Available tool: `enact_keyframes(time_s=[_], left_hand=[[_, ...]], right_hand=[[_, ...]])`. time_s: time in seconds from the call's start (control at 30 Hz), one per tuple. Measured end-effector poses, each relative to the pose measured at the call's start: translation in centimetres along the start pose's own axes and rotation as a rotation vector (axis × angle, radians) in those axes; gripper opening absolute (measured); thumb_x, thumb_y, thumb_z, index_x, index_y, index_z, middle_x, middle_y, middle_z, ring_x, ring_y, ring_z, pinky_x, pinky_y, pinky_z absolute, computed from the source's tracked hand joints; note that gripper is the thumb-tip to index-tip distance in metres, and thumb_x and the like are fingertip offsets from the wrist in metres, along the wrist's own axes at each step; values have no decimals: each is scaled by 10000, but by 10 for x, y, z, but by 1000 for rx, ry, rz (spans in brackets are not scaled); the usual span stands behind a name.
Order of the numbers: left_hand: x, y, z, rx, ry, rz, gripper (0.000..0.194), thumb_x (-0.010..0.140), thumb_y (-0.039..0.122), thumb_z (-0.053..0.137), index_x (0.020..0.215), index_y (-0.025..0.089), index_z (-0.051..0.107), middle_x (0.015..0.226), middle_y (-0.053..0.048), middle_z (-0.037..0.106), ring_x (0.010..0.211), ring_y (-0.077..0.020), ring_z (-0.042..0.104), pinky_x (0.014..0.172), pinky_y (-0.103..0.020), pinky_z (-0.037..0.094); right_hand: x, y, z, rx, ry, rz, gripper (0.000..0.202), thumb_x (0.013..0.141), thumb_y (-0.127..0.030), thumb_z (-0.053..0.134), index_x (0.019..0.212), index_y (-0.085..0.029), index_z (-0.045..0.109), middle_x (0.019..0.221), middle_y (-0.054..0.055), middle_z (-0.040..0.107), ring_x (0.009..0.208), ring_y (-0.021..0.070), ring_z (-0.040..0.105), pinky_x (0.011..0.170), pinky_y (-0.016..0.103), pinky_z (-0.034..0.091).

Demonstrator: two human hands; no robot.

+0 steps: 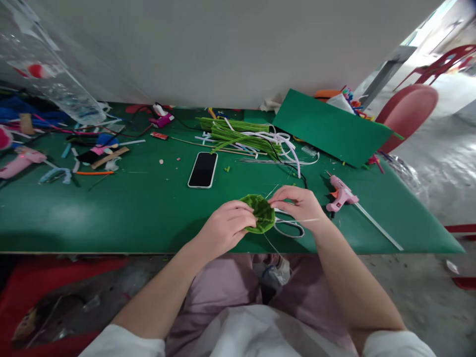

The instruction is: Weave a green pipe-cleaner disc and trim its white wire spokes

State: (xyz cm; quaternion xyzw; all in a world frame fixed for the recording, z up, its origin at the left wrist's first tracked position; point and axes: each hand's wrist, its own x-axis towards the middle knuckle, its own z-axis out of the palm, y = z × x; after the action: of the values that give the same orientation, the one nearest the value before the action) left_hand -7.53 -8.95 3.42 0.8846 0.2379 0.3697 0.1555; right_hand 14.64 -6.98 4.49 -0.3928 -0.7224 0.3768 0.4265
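Note:
A small round green fuzzy piece (pixel 262 212), bowl-like in shape, is held between both hands near the table's front edge. My left hand (pixel 231 224) grips its left side, fingers bent over the rim. At its right rim, my right hand (pixel 293 202) pinches with thumb and forefinger. Thin wires stick out around the piece. White-handled scissors (pixel 290 229) lie beneath and beside my right hand, their blades hidden. Farther back lies a bundle of green pipe cleaners (pixel 241 133) with pale lilac strips (pixel 289 144) across it.
A phone (pixel 203 170) lies left of centre on the green table (pixel 148 218). A pink glue gun (pixel 341 194) is at right, another (pixel 22 161) at far left. Green board (pixel 327 126) leans at the back right; a plastic bottle (pixel 55 82) stands back left.

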Motion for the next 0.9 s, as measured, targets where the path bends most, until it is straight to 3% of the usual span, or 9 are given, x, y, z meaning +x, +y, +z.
enact_keyframes(time_s=[0.13,0.27,0.43,0.57,0.67,0.73,0.83,0.9], left_hand=[[4,7,4,35,78,20,173,750,35,521,826,177,584,843,-43,672,910,-161,581,786,-318,497],[7,11,15,106,160,44,212,732,20,546,869,174,594,880,-39,673,925,-158,580,791,-315,501],[9,13,27,150,230,65,279,700,9,586,914,188,593,918,-30,659,950,-170,573,806,-330,501],[6,19,29,140,265,10,382,693,-3,548,994,230,587,1147,-56,555,1113,-233,485,908,-424,438],[0,19,24,-89,417,-183,410,740,103,522,1122,252,524,1306,-82,410,1207,-283,392,958,-497,372],[0,16,21,-346,432,-430,408,803,220,470,1210,243,444,1317,-105,400,1200,-279,405,931,-484,402],[9,9,19,-620,206,-869,455,818,351,466,1247,217,393,1286,-124,443,1097,-262,502,815,-408,491],[17,7,22,-754,44,-1038,481,772,388,535,1205,207,429,1178,-115,529,948,-246,583,652,-345,538]], right_hand=[[-1,3,7,115,185,140,54,689,-244,678,693,-190,673,700,16,672,663,142,615,616,271,502],[-5,6,11,414,374,232,64,662,-233,697,666,-188,651,654,-13,661,582,110,609,579,242,513],[-5,9,14,781,409,338,91,666,-237,697,646,-191,621,613,-37,634,581,82,607,538,183,495],[-4,15,12,660,463,290,70,677,-242,686,671,-199,630,635,-32,647,594,91,611,557,201,503],[-6,19,7,360,507,213,44,689,-238,676,702,-204,651,678,-19,665,626,104,620,616,230,512],[-7,21,5,233,474,210,51,697,-248,668,722,-205,659,699,-10,673,641,114,628,627,241,514],[-9,23,7,194,406,214,73,698,-269,662,728,-203,657,715,-1,680,643,127,637,613,249,523],[-9,23,12,224,363,222,86,692,-280,663,717,-199,652,711,2,682,641,132,642,616,259,532]])
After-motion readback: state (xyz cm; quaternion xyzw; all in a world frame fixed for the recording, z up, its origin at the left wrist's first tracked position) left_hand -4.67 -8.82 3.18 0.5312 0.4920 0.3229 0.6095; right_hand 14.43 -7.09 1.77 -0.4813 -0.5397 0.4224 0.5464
